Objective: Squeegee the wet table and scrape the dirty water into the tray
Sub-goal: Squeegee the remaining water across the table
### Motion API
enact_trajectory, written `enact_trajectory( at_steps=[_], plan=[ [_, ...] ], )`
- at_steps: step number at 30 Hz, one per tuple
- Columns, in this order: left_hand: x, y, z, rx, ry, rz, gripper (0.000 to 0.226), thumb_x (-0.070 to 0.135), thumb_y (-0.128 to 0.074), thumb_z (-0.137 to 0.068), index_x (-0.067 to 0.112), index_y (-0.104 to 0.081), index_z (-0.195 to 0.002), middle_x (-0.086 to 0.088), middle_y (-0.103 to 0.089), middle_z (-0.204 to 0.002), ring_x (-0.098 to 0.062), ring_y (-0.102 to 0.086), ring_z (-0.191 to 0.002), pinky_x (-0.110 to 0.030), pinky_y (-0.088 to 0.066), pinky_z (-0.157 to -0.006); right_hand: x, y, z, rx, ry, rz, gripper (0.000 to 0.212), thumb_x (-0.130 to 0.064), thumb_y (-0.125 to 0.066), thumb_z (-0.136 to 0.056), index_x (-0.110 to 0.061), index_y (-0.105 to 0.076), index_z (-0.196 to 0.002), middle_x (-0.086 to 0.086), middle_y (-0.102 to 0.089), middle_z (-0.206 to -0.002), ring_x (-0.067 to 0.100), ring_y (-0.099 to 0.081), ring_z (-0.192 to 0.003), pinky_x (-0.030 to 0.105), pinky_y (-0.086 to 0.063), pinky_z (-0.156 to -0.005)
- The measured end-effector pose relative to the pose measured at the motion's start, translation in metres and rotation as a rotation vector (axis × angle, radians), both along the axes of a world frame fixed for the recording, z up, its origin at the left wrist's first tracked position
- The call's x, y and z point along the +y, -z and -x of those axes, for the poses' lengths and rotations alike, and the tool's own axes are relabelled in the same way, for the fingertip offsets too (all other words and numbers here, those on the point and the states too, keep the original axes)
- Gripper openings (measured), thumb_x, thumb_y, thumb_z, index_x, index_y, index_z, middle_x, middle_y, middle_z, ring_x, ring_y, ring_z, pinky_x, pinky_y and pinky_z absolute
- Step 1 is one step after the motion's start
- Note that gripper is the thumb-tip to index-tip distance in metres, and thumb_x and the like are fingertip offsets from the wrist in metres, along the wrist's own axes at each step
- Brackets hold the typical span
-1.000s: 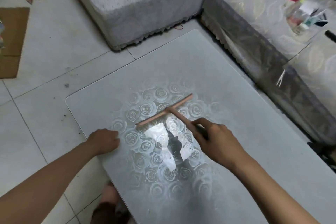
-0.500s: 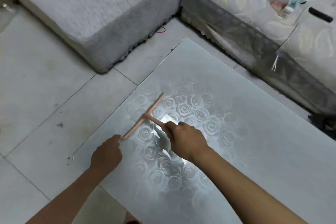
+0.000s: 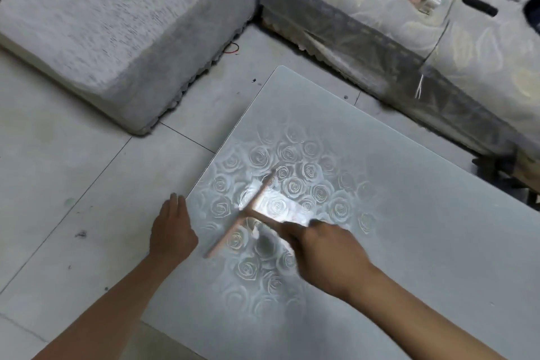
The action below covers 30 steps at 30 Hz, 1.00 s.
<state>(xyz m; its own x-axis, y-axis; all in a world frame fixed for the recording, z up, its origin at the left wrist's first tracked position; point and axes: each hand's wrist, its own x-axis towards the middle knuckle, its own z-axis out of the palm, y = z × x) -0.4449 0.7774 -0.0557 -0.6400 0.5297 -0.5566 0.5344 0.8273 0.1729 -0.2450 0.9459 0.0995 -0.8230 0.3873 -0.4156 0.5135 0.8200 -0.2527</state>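
1. Squeegee [image 3: 244, 213]: it rests on the table [image 3: 409, 242] at centre-left of the frame, blade slanting across the rose pattern near the left edge.
2. Our right hand [image 3: 327, 251] is curled round its handle, though blur hides the fingers. Our left hand [image 3: 172, 231], fingers together and fairly straight, holds nothing just beside that edge. Whether it touches the table we cannot tell.
3. For a good stroke, we judge the blade should sit flat along its whole length, with even pressure and one unbroken sweep.
4. The tray is not in view, so we cannot say which edge to aim for. Water pushed off the left edge would land on the floor [image 3: 73, 184].
5. The table spreads wide toward the right and lower frame. A grey cushion [image 3: 117, 23] at upper left stands well apart. The couch [image 3: 438, 52] at upper right runs near the far edge, so long strokes that way need care.
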Motion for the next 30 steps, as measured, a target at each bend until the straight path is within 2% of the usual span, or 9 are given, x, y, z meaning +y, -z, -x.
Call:
enact_trajectory(
  at_steps=[3,5,8,11,16,18,21,27,30],
  plan=[
    [0.002,0.002,0.008,-0.136,-0.115,-0.087,0.073,-0.001,-0.049,-0.085,-0.001,-0.015,-0.15,-0.02,-0.028,-0.152,-0.034,-0.031,-0.138,-0.039,-0.029,-0.108,-0.014,0.013,0.061,-0.031,-0.056,0.025,0.042,-0.017,-0.045,-0.088,-0.033,-0.046,-0.127,0.013,-0.055,-0.092,0.035,-0.059,-0.083,0.032,-0.03,-0.061],
    [0.001,0.001,0.014,-0.196,-0.191,-0.153,0.068,-0.005,-0.048,-0.086,0.001,-0.023,-0.149,-0.019,-0.036,-0.149,-0.033,-0.037,-0.136,-0.036,-0.028,-0.109,-0.012,0.022,0.073,-0.089,-0.079,0.008,0.041,-0.015,-0.046,-0.087,-0.023,-0.051,-0.127,0.014,-0.059,-0.101,0.034,-0.06,-0.089,0.031,-0.032,-0.064],
    [-0.001,-0.001,0.018,-0.187,-0.159,-0.166,0.059,-0.005,-0.045,-0.089,0.002,-0.032,-0.146,-0.014,-0.036,-0.15,-0.03,-0.037,-0.136,-0.032,-0.024,-0.11,0.0,0.017,0.047,-0.139,-0.068,0.034,0.048,-0.015,-0.046,-0.086,-0.031,-0.048,-0.131,0.012,-0.062,-0.1,0.034,-0.06,-0.092,0.031,-0.035,-0.064],
    [0.001,-0.001,0.021,-0.18,-0.129,-0.084,0.062,0.001,-0.043,-0.091,0.007,-0.024,-0.15,-0.012,-0.037,-0.149,-0.031,-0.039,-0.134,-0.033,-0.026,-0.107,0.01,-0.005,0.024,-0.172,-0.092,-0.013,0.06,-0.013,-0.043,-0.087,-0.041,-0.036,-0.14,0.008,-0.061,-0.097,0.031,-0.059,-0.09,0.03,-0.032,-0.063],
    [0.003,0.0,0.029,-0.242,-0.201,-0.072,0.055,0.009,-0.041,-0.096,0.012,-0.029,-0.149,-0.012,-0.037,-0.15,-0.03,-0.037,-0.136,-0.032,-0.027,-0.109,-0.011,-0.008,0.07,-0.008,-0.137,-0.016,0.072,-0.012,-0.045,-0.083,-0.044,-0.029,-0.144,0.008,-0.053,-0.083,0.032,-0.052,-0.077,0.03,-0.028,-0.06],
    [0.002,0.002,0.035,-0.271,-0.236,-0.066,0.048,0.018,-0.04,-0.099,0.016,-0.035,-0.147,-0.011,-0.037,-0.151,-0.029,-0.037,-0.137,-0.032,-0.027,-0.11,-0.021,0.001,0.102,-0.014,-0.127,0.007,0.062,-0.012,-0.047,-0.084,-0.037,-0.04,-0.141,0.006,-0.046,-0.077,0.027,-0.04,-0.068,0.031,-0.028,-0.061],
    [0.005,0.004,0.042,-0.275,-0.224,-0.047,0.044,0.021,-0.039,-0.099,0.017,-0.043,-0.143,-0.009,-0.041,-0.149,-0.027,-0.04,-0.135,-0.03,-0.03,-0.109,-0.018,0.014,0.111,-0.113,-0.117,0.042,0.041,-0.014,-0.048,-0.086,-0.02,-0.054,-0.126,0.011,-0.058,-0.101,0.03,-0.055,-0.082,0.03,-0.032,-0.064],
    [0.014,-0.013,0.042,-0.271,0.051,0.143,0.091,0.04,-0.028,-0.063,0.014,-0.025,-0.15,-0.007,-0.035,-0.15,-0.022,-0.037,-0.136,-0.027,-0.029,-0.104,-0.004,0.007,0.065,-0.116,-0.055,0.026,0.065,-0.012,-0.042,-0.086,-0.036,-0.029,-0.145,0.01,-0.061,-0.102,0.031,-0.059,-0.093,0.031,-0.031,-0.063],
    [0.015,-0.014,0.044,-0.291,0.059,0.157,0.081,0.04,-0.043,-0.073,0.013,-0.027,-0.148,-0.009,-0.037,-0.144,-0.023,-0.042,-0.131,-0.028,-0.033,-0.099,-0.009,0.001,0.076,-0.039,-0.067,-0.007,0.072,-0.01,-0.043,-0.085,-0.041,-0.025,-0.147,0.009,-0.058,-0.093,0.03,-0.058,-0.084,0.029,-0.027,-0.056]
  ],
)
